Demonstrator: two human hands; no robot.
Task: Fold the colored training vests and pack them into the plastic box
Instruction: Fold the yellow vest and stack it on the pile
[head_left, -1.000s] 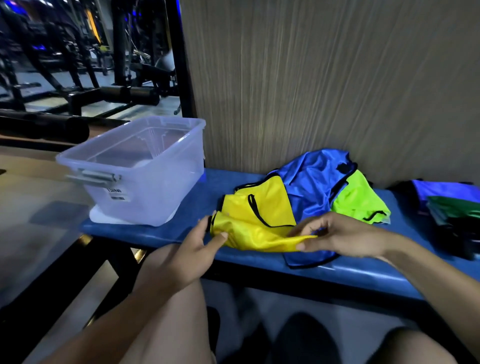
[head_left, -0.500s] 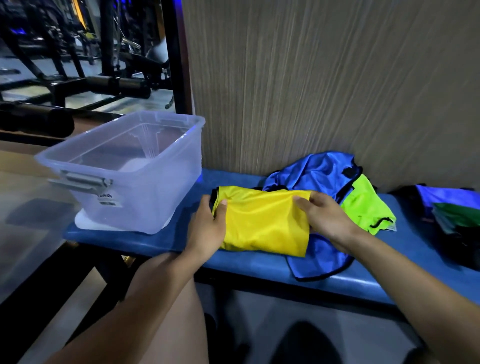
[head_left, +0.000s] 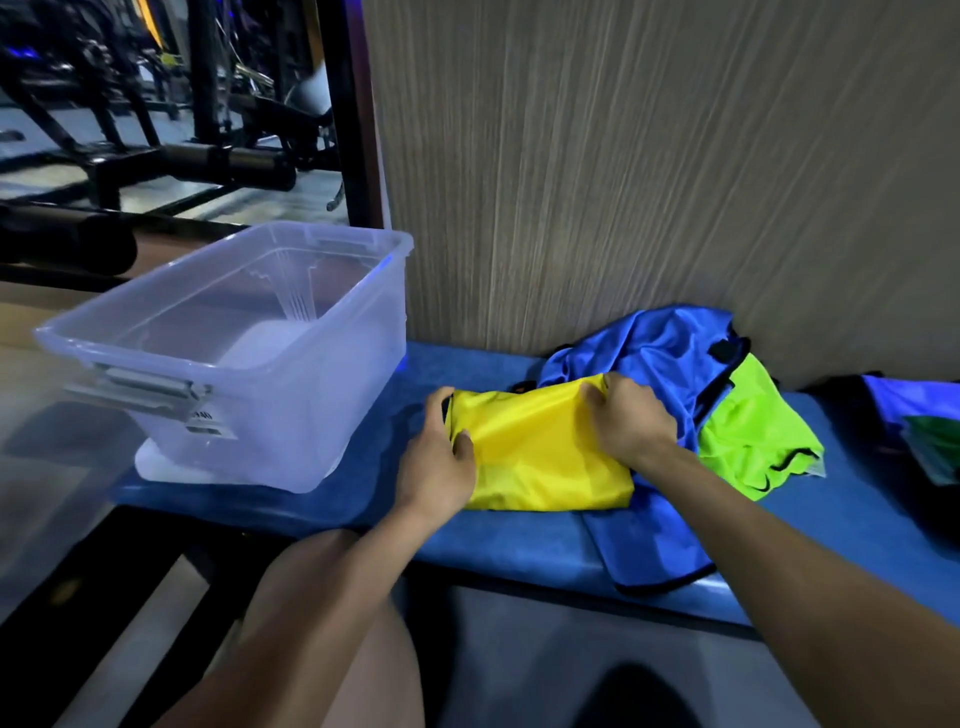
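On the blue desk (head_left: 363, 499) against the wall stand the clear plastic box (head_left: 249, 364), holding no vests, then the blue vest (head_left: 654, 353) and green vest (head_left: 753, 441), unfolded. Yellow vest (head_left: 540, 457) lies folded between both hands: left hand (head_left: 436, 462) and right hand (head_left: 631, 421) each pinch an end. Risk: slippery fabric could unfold on lifting if either pinch loosens.

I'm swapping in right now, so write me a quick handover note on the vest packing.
Left hand and right hand both grip the folded yellow vest on the blue bench.
Plastic box sits left of it, open, no vests inside.
Blue vest and green vest lie unfolded to the right.
Left: box the yellow vest, then fold and pack the others.
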